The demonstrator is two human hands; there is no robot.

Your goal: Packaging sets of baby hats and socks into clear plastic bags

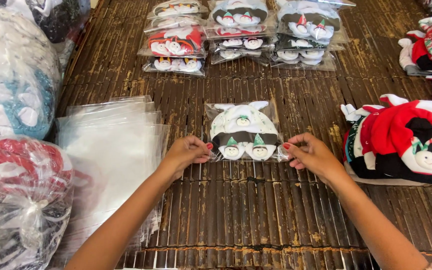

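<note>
Left hand (188, 152) and right hand (308, 152) pinch a bagged white cap's (243, 131) lower corners (clear bags (113, 145) at nine o'clock).

A small packing workshop. Empty clear bags (111, 145) lie stacked at left. Rows of bagged knitted hats (241, 32) fill the bamboo-slat floor (256, 210).

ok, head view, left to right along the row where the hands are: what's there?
Stack of clear plastic bags → left hand → bagged white cap → right hand → pile of red caps.
</note>
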